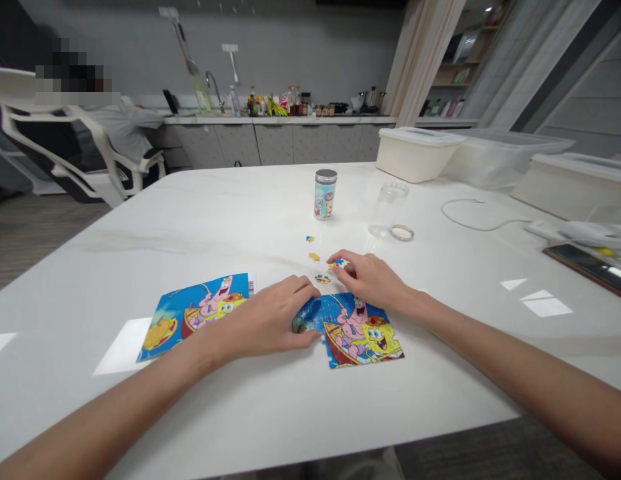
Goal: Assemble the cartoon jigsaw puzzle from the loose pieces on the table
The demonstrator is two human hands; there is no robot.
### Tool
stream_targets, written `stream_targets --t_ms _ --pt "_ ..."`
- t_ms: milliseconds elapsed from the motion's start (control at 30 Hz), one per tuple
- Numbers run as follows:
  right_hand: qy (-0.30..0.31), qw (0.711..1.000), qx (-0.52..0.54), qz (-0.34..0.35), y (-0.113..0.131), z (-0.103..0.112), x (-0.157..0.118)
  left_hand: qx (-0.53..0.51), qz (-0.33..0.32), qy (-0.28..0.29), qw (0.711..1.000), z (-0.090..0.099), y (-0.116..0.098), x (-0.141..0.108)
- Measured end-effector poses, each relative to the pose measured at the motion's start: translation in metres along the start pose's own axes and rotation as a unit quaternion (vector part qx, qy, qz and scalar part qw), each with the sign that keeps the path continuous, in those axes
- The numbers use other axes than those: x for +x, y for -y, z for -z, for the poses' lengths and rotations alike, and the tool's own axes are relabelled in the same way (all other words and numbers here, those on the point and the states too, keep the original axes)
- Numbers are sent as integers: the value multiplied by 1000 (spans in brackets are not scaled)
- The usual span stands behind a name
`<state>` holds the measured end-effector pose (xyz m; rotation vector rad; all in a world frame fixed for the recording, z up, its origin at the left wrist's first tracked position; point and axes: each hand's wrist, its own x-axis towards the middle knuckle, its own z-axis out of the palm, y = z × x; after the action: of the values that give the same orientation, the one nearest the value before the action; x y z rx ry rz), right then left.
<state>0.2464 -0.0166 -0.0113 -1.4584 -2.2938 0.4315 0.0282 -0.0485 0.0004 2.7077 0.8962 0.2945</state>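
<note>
My left hand [273, 317] is curled around the left part of a partly assembled jigsaw puzzle [363, 333], thumb at the lower side and fingers at the upper. The puzzle shows a pink starfish and a yellow sponge character in a boat. Above its top edge, my right hand [375, 277] has thumb and forefinger closed on a yellow-and-blue puzzle piece [338, 264]. Loose pieces lie near it: a yellow-and-red one [322, 279], a yellow one [314, 257] and a blue-and-yellow one [310, 239]. Partly behind my left forearm lies a matching picture card [205, 307].
A printed tin with a silver lid [325, 195] stands mid-table. Right of it are a clear jar [390, 207] and a ring-shaped lid [402, 233]. Storage boxes [415, 155], a cable [460, 227] and a phone [590, 270] occupy the right side. A person sits far left.
</note>
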Motion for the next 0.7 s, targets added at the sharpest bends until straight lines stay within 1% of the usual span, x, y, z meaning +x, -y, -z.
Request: stream_targets --t_ms 100,233,467,700 --pt "2 1000 -1 0 -1 -1 0 26 -13 -7 1000 -5 -1 1" --pt "-1 1000 -2 0 -1 -2 0 37 -4 -27 999 -11 -4 2" --pt "2 1000 -5 -3 0 -1 -1 9 16 -30 999 -11 -13 0" --pt "3 1000 -4 0 0 -2 -2 -12 5 -41 999 -17 -16 -1"
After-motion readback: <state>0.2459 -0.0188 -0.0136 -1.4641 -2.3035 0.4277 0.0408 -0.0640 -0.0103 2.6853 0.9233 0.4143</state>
